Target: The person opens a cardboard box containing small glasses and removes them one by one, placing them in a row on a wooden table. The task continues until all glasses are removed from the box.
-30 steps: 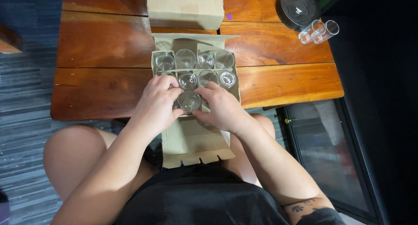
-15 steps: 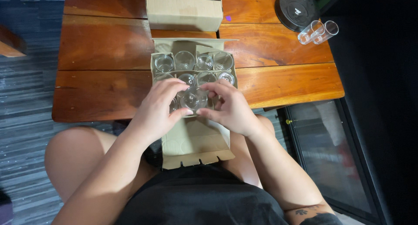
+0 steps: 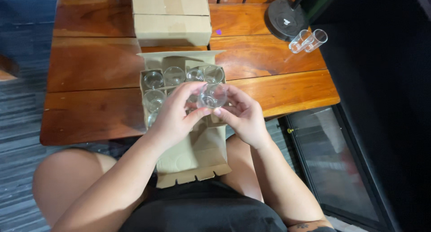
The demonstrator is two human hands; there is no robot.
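Glass (image 3: 212,95) sits pinched between both hands, just above the open box (image 3: 197,155) on the counter (image 3: 90,75). Left hand (image 3: 173,117) cups it, right hand (image 3: 242,117) steadies it; more glasses (image 3: 174,75) fill the dividers.

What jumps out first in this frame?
A clear glass held up between the left hand and the right hand, just above an open cardboard box of more glasses in divider cells. The box sits at the near edge of a wooden table. Two more clear glasses lie at the table's far right, by a round black base.
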